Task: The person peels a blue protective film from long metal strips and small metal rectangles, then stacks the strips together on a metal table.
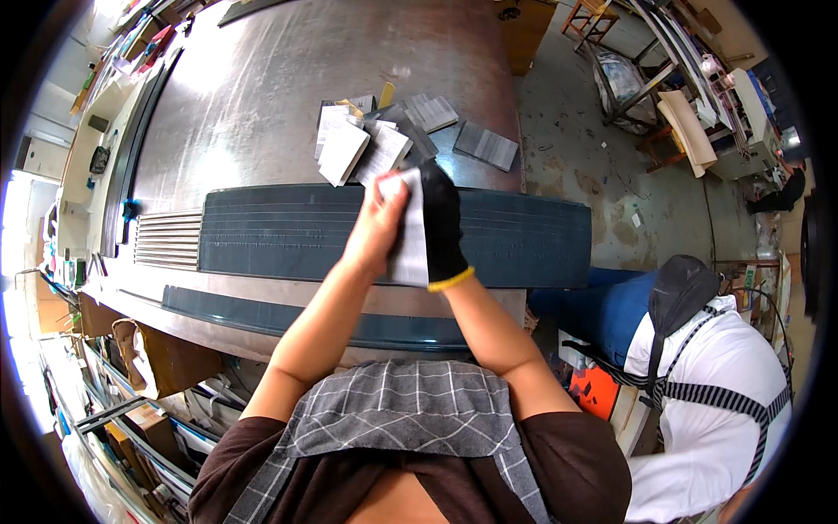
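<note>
Both hands meet over the middle of the bench, around a light grey rectangular sheet (408, 253) with faint print. My left hand (377, 229) is bare and closed on its left edge, the thumb lying over the top. In a black knit glove with a yellow cuff, my right hand (443, 218) grips it from the right side; its fingertips are partly hidden and blurred. Just beyond the hands lies a loose pile of similar printed sheets (345, 150), some with dark backing pieces. A separate grey piece (485, 146) rests to their right.
Under my hands runs a long dark panel (288, 229) across the metal bench (262, 87). A second dark strip (253, 312) lies nearer me. Slatted strips (166, 240) sit at left. Close on my right, a person in white (724, 384) bends down.
</note>
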`<state>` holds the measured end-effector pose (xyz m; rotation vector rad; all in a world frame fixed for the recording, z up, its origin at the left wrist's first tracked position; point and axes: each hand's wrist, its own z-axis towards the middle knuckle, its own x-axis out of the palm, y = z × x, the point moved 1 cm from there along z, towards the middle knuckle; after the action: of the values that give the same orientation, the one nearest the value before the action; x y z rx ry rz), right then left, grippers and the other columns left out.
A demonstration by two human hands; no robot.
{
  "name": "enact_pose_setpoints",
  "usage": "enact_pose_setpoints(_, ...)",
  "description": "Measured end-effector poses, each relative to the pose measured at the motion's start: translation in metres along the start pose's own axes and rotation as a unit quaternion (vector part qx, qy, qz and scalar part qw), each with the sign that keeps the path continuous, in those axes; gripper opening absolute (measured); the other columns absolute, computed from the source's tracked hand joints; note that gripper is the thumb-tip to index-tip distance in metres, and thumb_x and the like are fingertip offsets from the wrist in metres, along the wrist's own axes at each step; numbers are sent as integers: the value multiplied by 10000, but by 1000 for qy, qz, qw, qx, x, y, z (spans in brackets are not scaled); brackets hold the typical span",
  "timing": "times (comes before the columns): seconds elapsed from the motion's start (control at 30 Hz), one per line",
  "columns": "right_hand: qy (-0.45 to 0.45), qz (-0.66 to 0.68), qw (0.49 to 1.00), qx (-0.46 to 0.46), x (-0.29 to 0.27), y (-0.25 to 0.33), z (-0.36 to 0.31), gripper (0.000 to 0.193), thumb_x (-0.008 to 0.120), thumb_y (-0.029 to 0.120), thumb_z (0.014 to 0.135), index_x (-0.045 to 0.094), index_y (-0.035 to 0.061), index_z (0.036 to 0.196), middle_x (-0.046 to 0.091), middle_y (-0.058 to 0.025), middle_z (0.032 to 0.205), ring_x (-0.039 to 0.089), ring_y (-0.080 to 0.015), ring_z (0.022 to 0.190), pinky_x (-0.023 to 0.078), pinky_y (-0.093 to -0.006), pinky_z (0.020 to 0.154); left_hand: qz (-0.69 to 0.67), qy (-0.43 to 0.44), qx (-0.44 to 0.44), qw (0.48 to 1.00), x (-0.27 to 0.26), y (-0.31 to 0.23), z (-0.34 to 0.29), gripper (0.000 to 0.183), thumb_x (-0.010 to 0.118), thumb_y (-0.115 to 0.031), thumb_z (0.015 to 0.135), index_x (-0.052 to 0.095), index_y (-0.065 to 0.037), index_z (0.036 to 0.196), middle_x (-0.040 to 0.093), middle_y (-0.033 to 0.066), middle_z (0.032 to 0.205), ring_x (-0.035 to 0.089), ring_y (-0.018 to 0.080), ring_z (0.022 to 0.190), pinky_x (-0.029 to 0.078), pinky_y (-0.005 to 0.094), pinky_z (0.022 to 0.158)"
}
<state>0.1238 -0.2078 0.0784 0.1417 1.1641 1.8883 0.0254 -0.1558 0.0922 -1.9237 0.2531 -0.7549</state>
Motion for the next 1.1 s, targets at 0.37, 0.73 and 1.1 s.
enact_pose_setpoints(0.37,108,-223,967,55,8,-162,103,442,756,442,718,673,79,955,618,-154,1107,541,-351,1101,406,-459,961,53,-144,65,986,-79,-33,-14,506,504,-265,1008,358,-92,1461,407,119,1458,406,254,1337,385,426,1026)
enact_pose_setpoints(0.73,113,-431,895,10,-78,-172,117,233,747,277,753,623,120,872,621,-78,946,565,-274,1018,412,-439,918,95,-6,-12,995,-27,-7,-6,444,563,-203,974,455,-72,1384,494,104,1390,512,210,1230,433,338,975)
enact_pose_setpoints(1.1,35,53,991,114,-56,8,37,200,650,100,854,663,53,1048,650,-124,833,635,-270,765,497,-336,758,-159,-39,30,986,30,-11,19,229,749,-101,847,632,-22,1027,664,56,927,633,110,807,526,253,739)
